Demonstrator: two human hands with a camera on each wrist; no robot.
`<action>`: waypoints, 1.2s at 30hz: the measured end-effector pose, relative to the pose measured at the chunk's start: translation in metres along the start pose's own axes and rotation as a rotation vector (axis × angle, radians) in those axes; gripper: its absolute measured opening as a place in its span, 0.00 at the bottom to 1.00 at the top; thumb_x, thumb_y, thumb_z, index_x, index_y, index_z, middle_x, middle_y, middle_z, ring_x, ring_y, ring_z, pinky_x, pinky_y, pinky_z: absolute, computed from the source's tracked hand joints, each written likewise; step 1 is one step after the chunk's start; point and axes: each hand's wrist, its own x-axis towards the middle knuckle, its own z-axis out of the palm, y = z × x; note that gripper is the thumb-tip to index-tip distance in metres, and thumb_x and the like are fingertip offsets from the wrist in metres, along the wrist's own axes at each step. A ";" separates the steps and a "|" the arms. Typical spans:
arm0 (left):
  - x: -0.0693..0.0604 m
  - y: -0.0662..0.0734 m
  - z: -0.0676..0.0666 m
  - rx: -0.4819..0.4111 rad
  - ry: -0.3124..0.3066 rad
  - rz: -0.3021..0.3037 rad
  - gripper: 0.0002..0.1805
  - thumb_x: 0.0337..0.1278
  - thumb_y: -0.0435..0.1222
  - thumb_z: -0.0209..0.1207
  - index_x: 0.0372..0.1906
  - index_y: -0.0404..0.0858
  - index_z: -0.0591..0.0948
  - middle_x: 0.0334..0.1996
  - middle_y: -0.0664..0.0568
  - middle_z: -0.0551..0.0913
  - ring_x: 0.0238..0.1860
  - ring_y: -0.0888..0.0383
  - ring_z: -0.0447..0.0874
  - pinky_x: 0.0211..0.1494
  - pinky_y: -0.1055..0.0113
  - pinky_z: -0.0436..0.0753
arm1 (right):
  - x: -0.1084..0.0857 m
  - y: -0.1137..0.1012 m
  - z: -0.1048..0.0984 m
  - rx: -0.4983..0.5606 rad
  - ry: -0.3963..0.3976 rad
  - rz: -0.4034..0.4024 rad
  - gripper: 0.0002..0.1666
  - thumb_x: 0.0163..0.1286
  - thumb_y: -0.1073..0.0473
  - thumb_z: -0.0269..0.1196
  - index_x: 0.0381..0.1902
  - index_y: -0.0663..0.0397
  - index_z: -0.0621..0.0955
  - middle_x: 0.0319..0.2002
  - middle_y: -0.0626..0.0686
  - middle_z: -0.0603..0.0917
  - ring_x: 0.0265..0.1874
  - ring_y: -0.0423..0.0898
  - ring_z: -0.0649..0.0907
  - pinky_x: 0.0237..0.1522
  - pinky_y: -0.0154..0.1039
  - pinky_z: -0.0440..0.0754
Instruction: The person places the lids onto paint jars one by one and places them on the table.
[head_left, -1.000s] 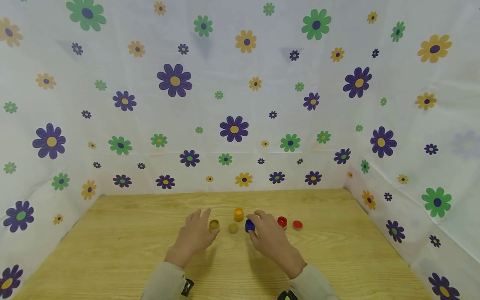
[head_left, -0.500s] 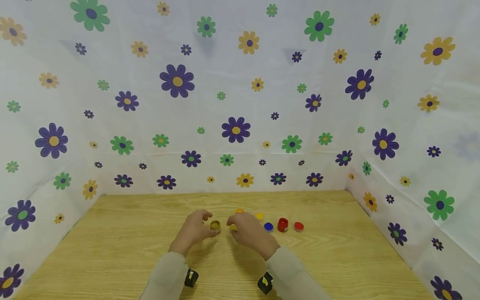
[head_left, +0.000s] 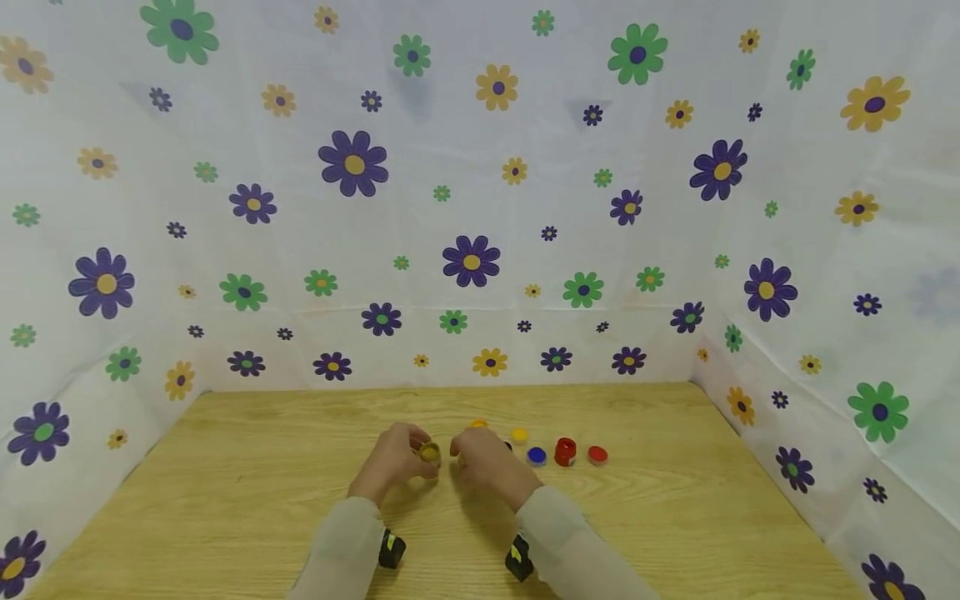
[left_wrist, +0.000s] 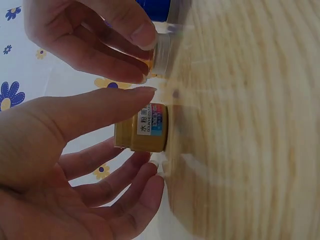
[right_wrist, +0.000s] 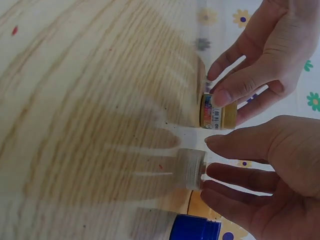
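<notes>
My left hand [head_left: 392,460] is curled about an open ochre paint jar [left_wrist: 145,127] standing on the table. Its thumb lies against the jar in the right wrist view, and its other fingers are on the far side. My right hand [head_left: 486,460] hovers low around a small clear lid [right_wrist: 191,169], which lies on the table just right of the jar. The fingertips come close to the lid's edge, while the thumb appears apart from it. In the head view my right hand hides that lid. Behind it stands a blue paint jar [right_wrist: 192,228], mostly covered in the head view.
On the wooden table [head_left: 675,517], an orange jar [head_left: 478,424] is partly hidden behind my right hand. Rightward are a yellow lid [head_left: 520,435], a blue lid [head_left: 536,456], an open red jar [head_left: 566,452] and a red lid [head_left: 597,455]. Flowered cloth [head_left: 480,208] encloses the back and sides.
My right hand has moved left from the blue jar to the clear lid beside the ochre jar. My left hand's fingers have closed in around the ochre jar.
</notes>
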 end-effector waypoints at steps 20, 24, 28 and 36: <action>0.000 -0.002 0.011 0.040 0.110 0.051 0.16 0.48 0.26 0.73 0.44 0.28 0.85 0.42 0.40 0.88 0.43 0.49 0.85 0.49 0.53 0.86 | 0.003 0.003 0.009 0.002 0.081 -0.038 0.08 0.68 0.69 0.67 0.41 0.57 0.91 0.40 0.52 0.92 0.43 0.45 0.88 0.50 0.35 0.86; -0.006 0.000 0.007 0.049 0.129 0.063 0.14 0.48 0.26 0.73 0.41 0.29 0.85 0.40 0.42 0.88 0.41 0.50 0.85 0.48 0.54 0.85 | 0.001 -0.001 0.005 -0.004 0.117 -0.075 0.07 0.66 0.70 0.69 0.40 0.57 0.91 0.39 0.52 0.92 0.41 0.45 0.89 0.47 0.34 0.86; -0.012 0.003 0.003 0.026 0.134 0.090 0.13 0.46 0.26 0.74 0.39 0.30 0.85 0.37 0.44 0.87 0.39 0.52 0.85 0.46 0.55 0.85 | -0.006 -0.004 -0.002 0.012 0.163 -0.098 0.07 0.62 0.71 0.71 0.38 0.59 0.91 0.38 0.52 0.92 0.39 0.47 0.88 0.47 0.35 0.86; -0.025 0.012 0.001 0.016 0.114 0.158 0.12 0.48 0.26 0.74 0.39 0.33 0.86 0.37 0.46 0.87 0.39 0.54 0.86 0.44 0.57 0.87 | -0.025 -0.002 -0.018 0.135 0.174 -0.122 0.08 0.61 0.71 0.71 0.39 0.61 0.90 0.39 0.54 0.92 0.42 0.50 0.89 0.48 0.41 0.87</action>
